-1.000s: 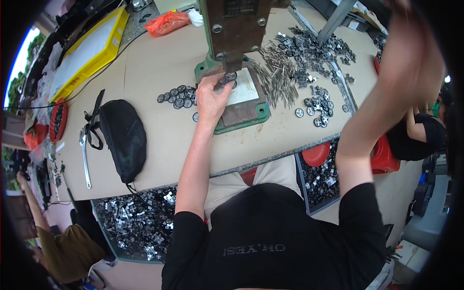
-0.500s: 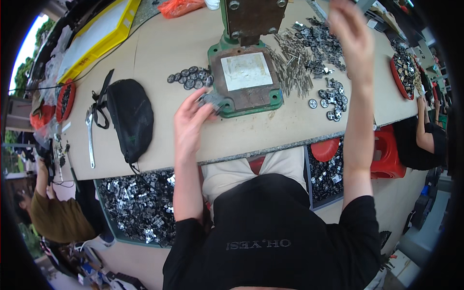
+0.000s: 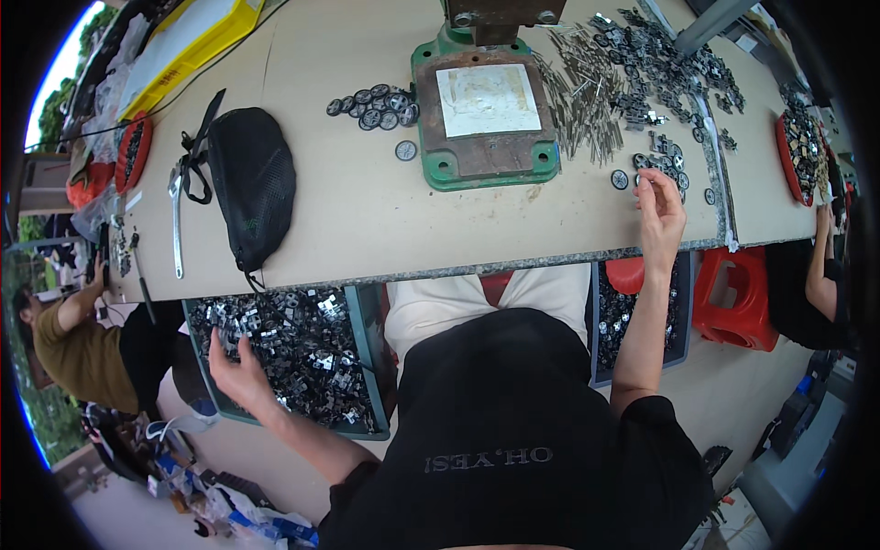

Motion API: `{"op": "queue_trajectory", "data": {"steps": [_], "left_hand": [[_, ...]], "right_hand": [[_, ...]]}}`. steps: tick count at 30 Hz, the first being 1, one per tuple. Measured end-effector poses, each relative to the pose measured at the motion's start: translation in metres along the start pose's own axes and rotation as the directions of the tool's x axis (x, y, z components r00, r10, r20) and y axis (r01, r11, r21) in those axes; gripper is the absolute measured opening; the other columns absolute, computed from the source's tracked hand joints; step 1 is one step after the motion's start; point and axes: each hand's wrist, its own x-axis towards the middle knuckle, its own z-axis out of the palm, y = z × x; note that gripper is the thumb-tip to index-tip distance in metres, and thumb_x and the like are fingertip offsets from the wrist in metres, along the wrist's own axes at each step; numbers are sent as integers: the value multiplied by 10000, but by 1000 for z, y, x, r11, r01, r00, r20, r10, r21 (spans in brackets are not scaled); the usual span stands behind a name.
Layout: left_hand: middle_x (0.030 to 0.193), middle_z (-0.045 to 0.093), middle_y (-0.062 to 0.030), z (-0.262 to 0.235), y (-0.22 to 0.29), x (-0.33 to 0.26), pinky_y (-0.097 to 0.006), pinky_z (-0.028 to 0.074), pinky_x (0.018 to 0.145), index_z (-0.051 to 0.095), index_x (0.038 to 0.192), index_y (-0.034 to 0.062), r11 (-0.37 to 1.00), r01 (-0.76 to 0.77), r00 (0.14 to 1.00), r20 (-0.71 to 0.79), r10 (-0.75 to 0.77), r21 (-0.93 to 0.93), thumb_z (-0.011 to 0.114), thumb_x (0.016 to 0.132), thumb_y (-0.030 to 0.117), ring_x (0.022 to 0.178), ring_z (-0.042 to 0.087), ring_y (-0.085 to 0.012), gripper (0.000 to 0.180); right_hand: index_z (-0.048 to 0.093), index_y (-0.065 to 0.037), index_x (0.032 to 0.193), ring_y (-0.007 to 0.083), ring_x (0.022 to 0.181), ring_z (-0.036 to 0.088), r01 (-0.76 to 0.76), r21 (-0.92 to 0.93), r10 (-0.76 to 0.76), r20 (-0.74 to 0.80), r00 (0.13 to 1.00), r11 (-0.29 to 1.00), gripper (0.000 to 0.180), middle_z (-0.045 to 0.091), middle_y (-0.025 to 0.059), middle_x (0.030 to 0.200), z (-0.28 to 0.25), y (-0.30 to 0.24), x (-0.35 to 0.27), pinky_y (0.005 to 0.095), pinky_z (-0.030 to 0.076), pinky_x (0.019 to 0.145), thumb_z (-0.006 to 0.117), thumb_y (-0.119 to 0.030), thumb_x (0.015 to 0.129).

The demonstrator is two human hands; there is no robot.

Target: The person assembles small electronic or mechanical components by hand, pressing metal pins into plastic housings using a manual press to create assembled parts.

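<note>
My left hand (image 3: 240, 368) is over the green-grey bin (image 3: 368, 362) of small black and silver metal parts (image 3: 307, 357), fingers spread, holding nothing that I can see. On the tabletop to the right, my right hand (image 3: 664, 220) reaches into a small group of black wheels with silver spokes (image 3: 667, 158). Its fingertips are closed at one wheel, partly hidden behind them. Between the hands, at the back, stands a green press base (image 3: 490, 179) with a white pad (image 3: 489, 101). A lone wheel (image 3: 406, 150) lies left of the base, beside a cluster of wheels (image 3: 376, 108).
Thin metal pins (image 3: 587, 96) and a heap of dark parts (image 3: 665, 69) lie right of the press, under a grey bar (image 3: 715, 26). A black pouch (image 3: 252, 188) and a wrench (image 3: 176, 220) lie left. A second bin (image 3: 680, 321) and a red stool (image 3: 733, 298) stand right.
My left hand has left the press base corner, where it held a dark part, and moved down to the left bin. My right hand has come down from high up to the wheels.
</note>
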Motion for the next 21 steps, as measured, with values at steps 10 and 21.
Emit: {"op": "queue_trajectory", "data": {"steps": [10, 21], "left_hand": [[950, 655, -121, 71, 159, 19, -293, 488, 718, 641, 1032, 4, 819, -323, 934, -19, 358, -473, 668, 796, 147, 864, 618, -163, 277], [855, 626, -112, 148, 234, 15, -321, 452, 724, 639, 970, -8, 702, -377, 790, 185, 584, -604, 653, 768, 79, 789, 575, -230, 221]], "right_hand": [[627, -10, 952, 73, 706, 533, 28, -102, -31, -31, 999, 994, 129, 588, 24, 878, -12, -1, -1, 205, 426, 627, 562, -78, 864], [630, -5, 907, 115, 590, 517, 49, -252, -41, 39, 998, 966, 133, 603, 68, 800, -19, -8, -1, 237, 417, 547, 614, -38, 778]]}}
